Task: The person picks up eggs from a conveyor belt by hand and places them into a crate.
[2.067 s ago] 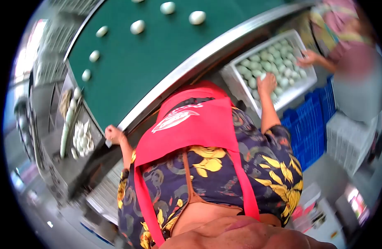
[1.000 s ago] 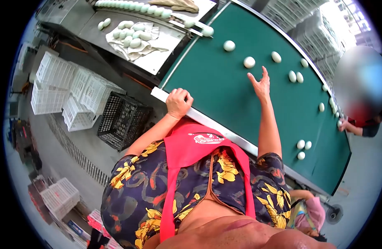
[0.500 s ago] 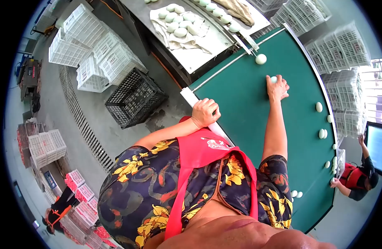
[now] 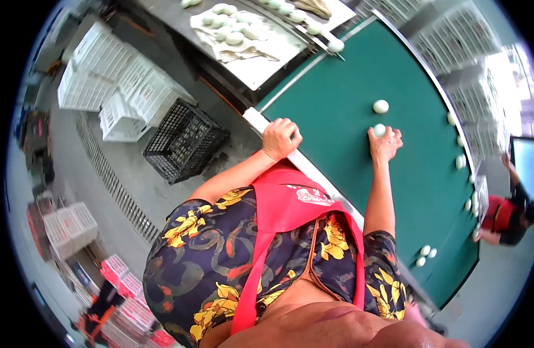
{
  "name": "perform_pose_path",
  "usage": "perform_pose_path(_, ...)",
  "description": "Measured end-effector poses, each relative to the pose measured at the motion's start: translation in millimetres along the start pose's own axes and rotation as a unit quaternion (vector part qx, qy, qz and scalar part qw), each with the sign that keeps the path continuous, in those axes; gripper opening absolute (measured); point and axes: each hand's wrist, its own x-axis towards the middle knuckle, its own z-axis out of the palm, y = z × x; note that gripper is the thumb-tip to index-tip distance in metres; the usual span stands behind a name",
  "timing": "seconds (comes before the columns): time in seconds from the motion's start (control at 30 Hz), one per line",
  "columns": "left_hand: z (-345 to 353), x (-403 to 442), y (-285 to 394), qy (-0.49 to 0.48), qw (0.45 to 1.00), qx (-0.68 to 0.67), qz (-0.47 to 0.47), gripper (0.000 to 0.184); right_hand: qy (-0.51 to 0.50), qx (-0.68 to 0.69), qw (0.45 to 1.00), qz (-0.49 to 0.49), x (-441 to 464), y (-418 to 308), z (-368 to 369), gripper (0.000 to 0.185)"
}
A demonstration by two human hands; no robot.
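Pale eggs lie scattered on a green belt table (image 4: pixel 336 104). Over the belt, my right hand (image 4: pixel 386 145) has its fingers curled round a pale egg (image 4: pixel 379 130); another egg (image 4: pixel 381 107) lies just beyond it. My left hand (image 4: pixel 282 138) rests closed on the white near edge of the belt, and what it holds, if anything, is hidden. At the far end of the belt, a rail (image 4: pixel 304 22) carries a row of eggs, the last one (image 4: pixel 336 46) at its tip. Beside it, several eggs rest on a cloth (image 4: pixel 243 50).
A black crate (image 4: pixel 184 141) and stacked white crates (image 4: pixel 145 90) stand on the floor at left. More white crates (image 4: pixel 470 87) are piled beyond the belt. A person in a red apron (image 4: pixel 502 217) reaches to the belt's far side, near several eggs (image 4: pixel 460 162).
The view has shifted slightly. My right hand has come back nearer to me over the belt with an egg in its fingers. An egg now sits at the rail's tip.
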Motion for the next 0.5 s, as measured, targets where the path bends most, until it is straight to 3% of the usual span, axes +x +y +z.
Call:
perform_pose_path(0.1,10.9,4.7,-13.0,-0.010,1.000,0.014,-0.001,0.009,0.010,0.010,0.999,-0.051,-9.1,31.2,18.4,0.060)
perform_pose_path(0.17,11.5,5.4,-21.1,0.000,0.999,0.040,-0.002,0.011,-0.065,0.053,0.996,-0.005,-14.8,31.5,0.5,0.058)
perform_pose_path(0.2,8.3,6.8,-25.8,-0.001,0.998,0.060,-0.003,0.011,-0.038,0.105,0.994,0.014,-14.0,51.1,18.5,0.058)
perform_pose_path(0.23,9.8,6.4,-32.4,0.004,0.998,0.068,-0.001,0.011,-0.159,0.391,0.902,0.094,-6.2,80.3,30.1,0.056)
perform_pose_path(0.27,10.3,6.5,-39.9,0.010,0.997,0.077,0.001,0.012,-0.168,0.639,0.728,0.183,-16.2,94.6,30.3,0.049)
perform_pose_path(0.3,11.7,3.6,-51.1,0.023,0.996,0.087,0.009,0.012,-0.245,0.769,0.534,0.251,-20.2,120.0,24.2,0.038)
perform_pose_path(0.33,11.3,5.6,-60.1,0.027,0.995,0.097,0.017,0.012,-0.259,0.829,0.444,0.221,-29.9,133.9,8.7,0.035)
perform_pose_path(0.4,8.4,6.4,-86.7,0.016,0.985,0.172,-0.026,0.014,-0.166,0.852,0.438,0.234,-51.1,148.0,-0.3,0.036)
perform_pose_path(0.43,-4.7,16.6,-86.8,-0.010,0.996,0.093,-0.017,0.006,-0.164,0.852,0.428,0.254,-64.0,144.0,7.5,0.036)
perform_pose_path(0.47,1.7,21.8,-81.2,0.025,0.999,-0.026,-0.017,0.022,-0.133,0.833,0.464,0.270,-72.1,134.3,15.1,0.037)
perform_pose_path(0.5,-2.5,27.4,-15.3,-0.067,0.990,-0.118,-0.027,0.057,-0.095,0.815,0.502,0.273,-70.8,124.6,19.8,0.038)
